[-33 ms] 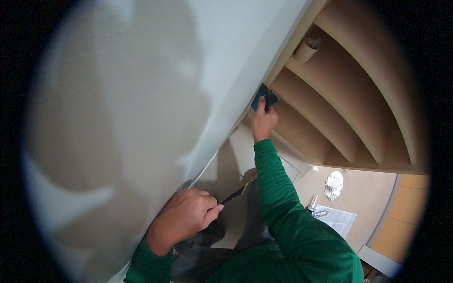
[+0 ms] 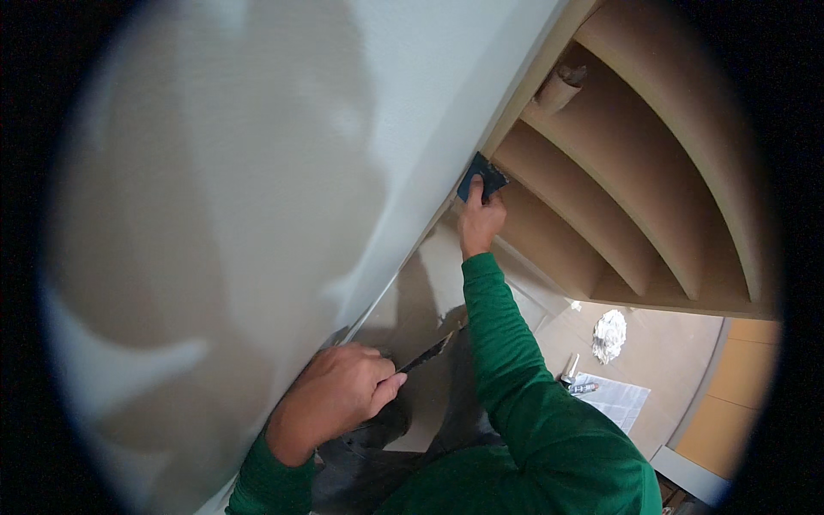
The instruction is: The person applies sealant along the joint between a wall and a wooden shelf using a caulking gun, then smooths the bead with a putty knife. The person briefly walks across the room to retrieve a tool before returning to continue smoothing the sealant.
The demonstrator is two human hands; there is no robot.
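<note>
My right hand point(image 2: 481, 225) pinches a small dark blue flat spreader point(image 2: 482, 178), thumb on its face. The spreader is held at the seam where the white wall point(image 2: 257, 215) meets the front edge of the wooden shelf unit point(image 2: 601, 146). Lower down and close to the wall, my left hand point(image 2: 339, 393) is closed around a thin, dark, flat-bladed tool point(image 2: 427, 353). This blade shows nearly edge-on, with pale residue along it, so its exact kind is hard to make out. Its grip is hidden in my fingers.
A cardboard tube point(image 2: 560, 89) rests on a shelf. On the floor lie a crumpled white heap point(image 2: 609, 336), a pale sheet point(image 2: 620, 399) and a small tube point(image 2: 584, 389). Yellow-orange cabinet fronts point(image 2: 734, 386) stand at the right. My legs are below my hands.
</note>
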